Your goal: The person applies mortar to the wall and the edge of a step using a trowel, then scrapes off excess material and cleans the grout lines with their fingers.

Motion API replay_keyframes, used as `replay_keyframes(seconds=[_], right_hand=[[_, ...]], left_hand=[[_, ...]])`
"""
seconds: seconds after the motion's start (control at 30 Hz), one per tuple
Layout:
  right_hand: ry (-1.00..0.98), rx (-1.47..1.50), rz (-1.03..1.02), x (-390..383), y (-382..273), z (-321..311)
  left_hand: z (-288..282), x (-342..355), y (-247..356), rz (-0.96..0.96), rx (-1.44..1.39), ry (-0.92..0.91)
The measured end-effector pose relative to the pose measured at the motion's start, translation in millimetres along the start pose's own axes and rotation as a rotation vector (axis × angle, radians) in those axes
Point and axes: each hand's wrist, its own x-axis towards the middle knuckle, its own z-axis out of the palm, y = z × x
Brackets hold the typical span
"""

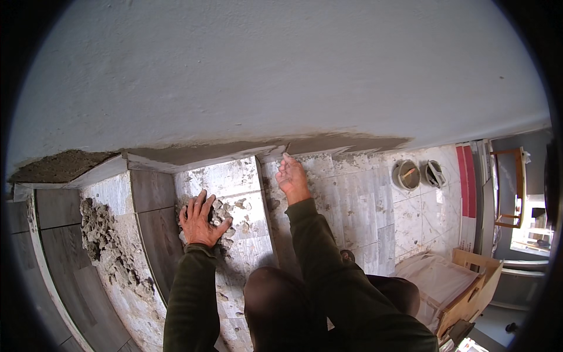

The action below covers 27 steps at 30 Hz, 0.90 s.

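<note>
My left hand (200, 222) leans with spread fingers on a light, mortar-smeared stair tread (252, 232), among grey mortar crumbs (221, 212) that lie around and under it. At the foot of the wall my right hand (293, 180) has its fingers closed in a pinch. Something thin and dark seems to stick up past the fingertips, too small to name. A strip of damp grey-brown mortar (346, 142) runs along the bottom of the pale wall (281, 76), just above that hand.
Broken mortar lumps (102, 234) cover the step to the left, beside grey wood-look tiles (73, 281). On the floor to the right stand two buckets, one with mortar-coloured contents (406, 175) and another (433, 174). A plastic-covered wooden box (434, 281) sits at the lower right.
</note>
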Motion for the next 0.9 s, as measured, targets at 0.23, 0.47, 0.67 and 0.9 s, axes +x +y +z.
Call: replay_keyframes(seconds=[0.23, 0.47, 0.67, 0.9], right_hand=[[0.029, 0.031, 0.008, -9, -3, 11], [0.013, 0.05, -0.009, -24, -9, 20], [-0.03, 0.053, -0.027, -43, -15, 31], [-0.039, 0.036, -0.047, -59, -20, 43]], left_hand=[[1, -1, 0, 0.008, 0.0, 0.016], [-2, 0, 3, 0.019, -0.017, 0.025], [2, -1, -1, 0.028, -0.017, 0.053], [3, -2, -2, 0.039, -0.004, 0.069]])
